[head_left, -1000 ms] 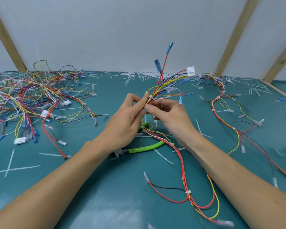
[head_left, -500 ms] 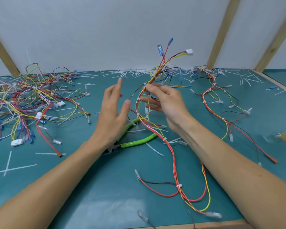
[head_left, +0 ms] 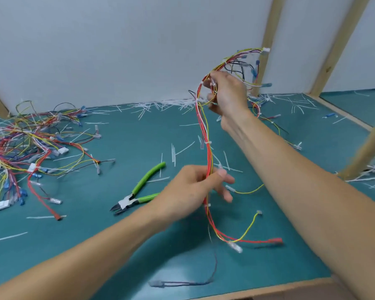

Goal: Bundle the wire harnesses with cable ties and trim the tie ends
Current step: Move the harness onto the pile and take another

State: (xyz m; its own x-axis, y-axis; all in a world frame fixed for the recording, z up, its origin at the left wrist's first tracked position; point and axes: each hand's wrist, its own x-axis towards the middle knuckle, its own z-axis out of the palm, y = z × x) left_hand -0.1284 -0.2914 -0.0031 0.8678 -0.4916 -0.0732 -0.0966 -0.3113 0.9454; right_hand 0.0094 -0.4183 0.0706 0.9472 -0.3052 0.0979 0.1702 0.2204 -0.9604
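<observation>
Right hand: the right hand has swung the wire harness up off the mat since a second ago, fingers curled round its upper bundle; connectors fan out above
Left hand: the left hand, spread free half a second back, now pinches the trunk lower down between thumb and fingers
Harness: hanging taut between both hands, tail trailing on the green mat; several white ties already on it
Cutters: green-handled cutters lie untouched just left of the left hand
Reading: looks like an inspection lift; trimming or set-aside probably follows

Teal mat, white wall, wood posts
</observation>
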